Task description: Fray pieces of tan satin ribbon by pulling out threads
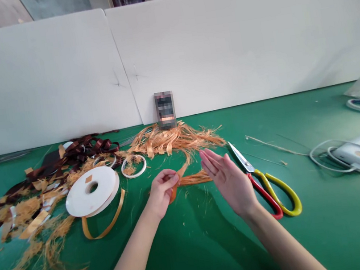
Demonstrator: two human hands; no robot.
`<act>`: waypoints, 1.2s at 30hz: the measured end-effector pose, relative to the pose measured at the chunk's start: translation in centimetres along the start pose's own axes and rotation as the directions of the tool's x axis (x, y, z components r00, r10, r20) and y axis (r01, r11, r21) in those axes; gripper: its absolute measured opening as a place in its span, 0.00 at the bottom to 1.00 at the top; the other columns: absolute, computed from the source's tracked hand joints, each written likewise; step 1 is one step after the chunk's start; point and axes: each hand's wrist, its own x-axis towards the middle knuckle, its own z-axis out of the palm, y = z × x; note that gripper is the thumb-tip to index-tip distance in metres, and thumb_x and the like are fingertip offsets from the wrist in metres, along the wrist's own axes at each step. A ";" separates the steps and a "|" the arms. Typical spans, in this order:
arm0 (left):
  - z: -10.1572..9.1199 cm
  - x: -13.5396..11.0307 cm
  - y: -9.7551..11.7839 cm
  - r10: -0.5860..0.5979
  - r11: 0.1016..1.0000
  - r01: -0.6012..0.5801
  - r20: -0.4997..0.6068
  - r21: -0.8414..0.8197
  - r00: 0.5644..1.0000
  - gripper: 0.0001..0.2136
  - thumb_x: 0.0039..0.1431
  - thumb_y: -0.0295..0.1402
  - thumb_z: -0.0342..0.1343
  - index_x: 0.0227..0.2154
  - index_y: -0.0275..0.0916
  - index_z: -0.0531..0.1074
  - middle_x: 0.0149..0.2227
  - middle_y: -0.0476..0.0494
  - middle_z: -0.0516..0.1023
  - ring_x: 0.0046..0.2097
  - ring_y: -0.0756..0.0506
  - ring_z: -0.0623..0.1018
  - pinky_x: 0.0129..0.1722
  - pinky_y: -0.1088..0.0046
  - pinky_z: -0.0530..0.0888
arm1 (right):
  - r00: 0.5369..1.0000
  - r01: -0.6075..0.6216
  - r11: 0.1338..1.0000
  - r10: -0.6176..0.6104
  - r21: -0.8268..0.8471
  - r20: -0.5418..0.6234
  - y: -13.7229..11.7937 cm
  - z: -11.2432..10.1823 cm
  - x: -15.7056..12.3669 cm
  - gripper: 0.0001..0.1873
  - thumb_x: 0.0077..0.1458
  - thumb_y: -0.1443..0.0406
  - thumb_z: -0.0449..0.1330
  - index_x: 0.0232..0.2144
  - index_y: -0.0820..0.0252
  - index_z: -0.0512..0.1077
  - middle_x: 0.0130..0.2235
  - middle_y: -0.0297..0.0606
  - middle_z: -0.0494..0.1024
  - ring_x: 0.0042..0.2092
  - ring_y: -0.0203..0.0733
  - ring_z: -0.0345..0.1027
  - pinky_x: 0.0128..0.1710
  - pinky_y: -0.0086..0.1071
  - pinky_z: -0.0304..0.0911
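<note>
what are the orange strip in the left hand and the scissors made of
The orange strip, in the left hand, looks like woven synthetic ribbon: frayed threads lie nearby, though the fibre is unclear. The scissors have shiny, probably steel blades and glossy red-and-yellow handles, likely plastic.

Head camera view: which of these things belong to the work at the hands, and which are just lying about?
In the work: left hand holding orange ribbon; open right hand; frayed orange fibres; red-and-yellow scissors; white ribbon spool.
Lying about: dark brown ribbon tangle; white cable.

Ribbon strip [193, 179] between spool [81, 199] and scissors [256, 175]
</note>
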 end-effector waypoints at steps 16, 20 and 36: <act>0.1 -0.4 0.1 -0.020 0.996 0.014 0.064 0.084 0.998 0.09 0.39 0.27 0.68 0.24 0.37 0.74 0.23 0.52 0.73 0.27 0.54 0.73 0.32 0.79 0.67 | 0.990 -0.109 0.994 0.110 -0.016 0.089 -0.3 0.5 -0.3 0.31 0.58 0.49 0.52 0.11 0.57 0.52 0.44 0.43 0.79 0.45 0.42 0.73 0.47 0.35 0.66; 0.0 -0.2 0.0 -0.005 0.999 0.003 0.061 0.039 0.998 0.08 0.41 0.27 0.67 0.25 0.37 0.74 0.24 0.52 0.73 0.27 0.54 0.73 0.31 0.80 0.68 | 0.970 -0.216 0.975 0.208 0.053 0.123 -0.8 0.6 -0.3 0.25 0.57 0.48 0.52 0.19 0.59 0.66 0.33 0.40 0.81 0.13 0.22 0.44 0.14 0.25 0.49; -0.2 -0.1 0.4 -0.091 0.986 0.092 0.014 -0.137 0.996 0.06 0.41 0.22 0.63 0.24 0.35 0.73 0.23 0.51 0.72 0.26 0.53 0.72 0.31 0.76 0.69 | 0.979 -0.126 0.991 0.118 0.042 0.167 0.7 0.8 -0.6 0.13 0.56 0.54 0.58 0.33 0.53 0.77 0.49 0.36 0.76 0.47 0.36 0.71 0.49 0.31 0.64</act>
